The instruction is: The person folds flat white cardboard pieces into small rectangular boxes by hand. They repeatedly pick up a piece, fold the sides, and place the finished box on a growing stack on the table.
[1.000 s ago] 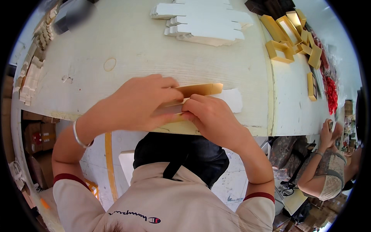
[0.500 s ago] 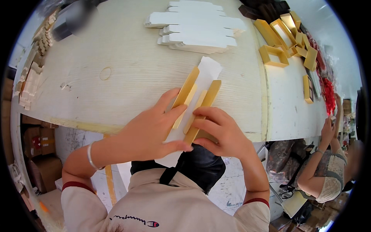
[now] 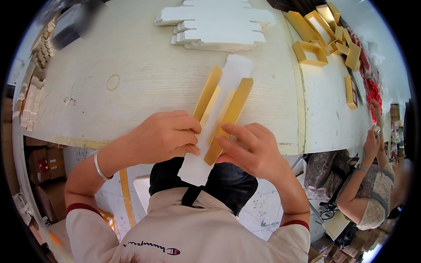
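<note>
A partly folded cardboard box blank point(image 3: 217, 109) slants across the near table edge, white inside, with two long gold side walls standing up. Its white end flaps lie flat, one pointing away over the table, the other hanging over the edge toward my lap. My left hand point(image 3: 171, 135) is closed at the near end of the left wall, fingers curled and pressed together there. On the other side, my right hand point(image 3: 254, 149) has its fingertips against the outer face of the right wall, its thumb low by the wall's near end.
A stack of flat white box blanks point(image 3: 217, 26) lies at the far middle. Several gold boxes point(image 3: 311, 53) are heaped at the far right, near red material point(image 3: 373, 91). Another person point(image 3: 366, 179) works at the right. A rubber band point(image 3: 112, 82) lies on the table point(image 3: 140, 65).
My left hand has drawn back along the left wall toward its near end and curled its fingers. The right hand has shifted slightly outward. The right wall leans differently.
</note>
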### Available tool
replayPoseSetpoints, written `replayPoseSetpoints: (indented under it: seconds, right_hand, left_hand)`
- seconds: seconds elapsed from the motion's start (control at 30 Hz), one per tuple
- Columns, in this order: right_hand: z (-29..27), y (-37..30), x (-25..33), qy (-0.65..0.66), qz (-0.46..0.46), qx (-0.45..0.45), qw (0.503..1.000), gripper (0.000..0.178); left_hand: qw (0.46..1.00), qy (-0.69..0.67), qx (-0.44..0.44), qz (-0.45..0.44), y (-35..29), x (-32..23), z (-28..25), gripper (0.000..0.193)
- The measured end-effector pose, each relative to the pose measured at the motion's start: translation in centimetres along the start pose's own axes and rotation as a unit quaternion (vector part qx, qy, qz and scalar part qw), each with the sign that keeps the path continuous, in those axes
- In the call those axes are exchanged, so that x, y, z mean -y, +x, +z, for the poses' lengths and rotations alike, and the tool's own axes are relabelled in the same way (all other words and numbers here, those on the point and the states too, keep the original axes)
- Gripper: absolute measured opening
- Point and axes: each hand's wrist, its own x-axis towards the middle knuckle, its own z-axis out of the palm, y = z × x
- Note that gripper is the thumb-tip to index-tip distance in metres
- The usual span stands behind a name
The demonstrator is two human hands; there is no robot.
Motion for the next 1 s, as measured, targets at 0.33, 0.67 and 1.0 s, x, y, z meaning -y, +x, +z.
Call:
replayPoseSetpoints:
  seconds: [0.33, 0.67, 1.0]
  right_hand:
    - [0.0, -0.1, 0.0, 0.049, 0.023, 0.085, 0.995, 0.020]
    - [0.4, -0.8, 0.5, 0.127, 0.113, -0.019, 0.985, 0.015]
    - [0.1, -0.1, 0.7, 0.133, 0.126, 0.072, 0.980, 0.042]
  left_hand:
    - [0.988, -0.050, -0.078, -0.122, 0.2, -2.3, 2.0, 0.025]
    - [0.978, -0.055, -0.107, -0.172, 1.3, -4.0, 3.5, 0.023]
    - [0.969, -0.076, -0.138, -0.189, 1.7, -3.8, 4.8, 0.012]
